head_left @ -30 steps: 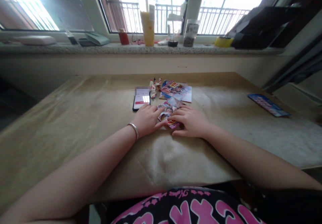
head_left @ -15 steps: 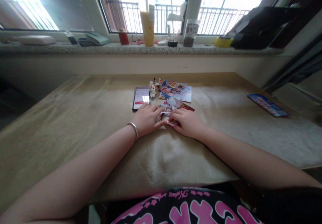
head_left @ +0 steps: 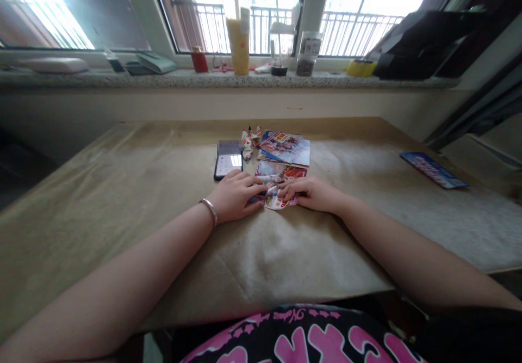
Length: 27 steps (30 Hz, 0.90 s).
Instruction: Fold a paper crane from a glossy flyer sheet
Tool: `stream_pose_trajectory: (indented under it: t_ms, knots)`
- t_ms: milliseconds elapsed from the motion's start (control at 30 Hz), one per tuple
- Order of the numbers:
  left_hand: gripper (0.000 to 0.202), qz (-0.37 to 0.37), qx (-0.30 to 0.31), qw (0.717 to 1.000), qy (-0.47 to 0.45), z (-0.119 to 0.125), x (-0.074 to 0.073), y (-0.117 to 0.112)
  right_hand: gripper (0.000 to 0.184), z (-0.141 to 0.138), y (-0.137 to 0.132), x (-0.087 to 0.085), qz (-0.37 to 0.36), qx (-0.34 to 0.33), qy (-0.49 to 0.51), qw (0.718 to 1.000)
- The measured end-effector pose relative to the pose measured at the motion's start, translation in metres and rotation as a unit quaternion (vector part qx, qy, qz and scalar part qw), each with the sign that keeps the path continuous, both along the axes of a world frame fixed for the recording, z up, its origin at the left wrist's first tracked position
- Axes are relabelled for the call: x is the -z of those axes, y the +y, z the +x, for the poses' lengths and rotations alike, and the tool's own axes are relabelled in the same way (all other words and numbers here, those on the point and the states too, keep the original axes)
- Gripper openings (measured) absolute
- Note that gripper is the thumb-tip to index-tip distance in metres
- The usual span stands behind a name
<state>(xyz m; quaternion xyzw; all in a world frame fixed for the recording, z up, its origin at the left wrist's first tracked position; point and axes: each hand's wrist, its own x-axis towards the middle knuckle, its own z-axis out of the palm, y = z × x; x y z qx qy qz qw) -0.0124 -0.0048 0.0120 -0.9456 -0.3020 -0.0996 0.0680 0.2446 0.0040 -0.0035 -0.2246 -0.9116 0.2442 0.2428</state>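
Observation:
A colourful printed paper sheet [head_left: 281,180] lies on the brown-paper-covered table [head_left: 122,200] in front of me. My left hand [head_left: 236,194], with a silver bracelet on the wrist, rests palm down with its fingertips pressing the sheet's left part. My right hand [head_left: 312,193] presses the sheet's right lower part with curled fingers. The two sets of fingertips nearly meet over the paper. A phone [head_left: 228,162] with a lit screen lies just beyond my left hand.
A second printed sheet [head_left: 287,148] and small folded paper pieces [head_left: 249,136] lie behind the first. A blue flat packet [head_left: 432,170] lies far right. The windowsill [head_left: 163,79] holds a yellow drink cup [head_left: 238,36], jars and boxes.
The sheet under my hands has been turned or refolded and now lies squarer. My right hand has drawn in towards the left hand, fingers pinching at the paper's lower edge.

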Motion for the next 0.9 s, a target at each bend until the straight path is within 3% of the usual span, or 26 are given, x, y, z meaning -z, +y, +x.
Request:
stream_pose_trajectory:
  t_ms: [200, 367, 567, 767, 900]
  knots:
    - [0.036, -0.005, 0.002, 1.0, 0.002, 0.0, 0.0, -0.001, 0.018, -0.002, -0.006, -0.005, 0.007, 0.003, -0.009, 1.0]
    - [0.037, 0.001, 0.007, 1.0, -0.001, 0.001, 0.0, -0.001, 0.009, -0.004, -0.01, -0.005, 0.011, 0.051, -0.017, 0.998]
    - [0.042, 0.005, -0.009, 1.0, 0.014, 0.001, -0.002, -0.003, 0.008, -0.003, -0.01, -0.004, 0.03, 0.029, -0.02, 0.999]
    - [0.038, 0.015, 0.0, 1.0, 0.007, 0.001, -0.002, -0.003, 0.01, 0.006, -0.002, -0.008, 0.097, 0.017, -0.06, 0.993]
    - [0.035, 0.03, -0.005, 0.999, 0.011, 0.001, -0.001, -0.003, 0.014, 0.016, 0.006, -0.006, 0.132, 0.049, -0.072, 0.987]
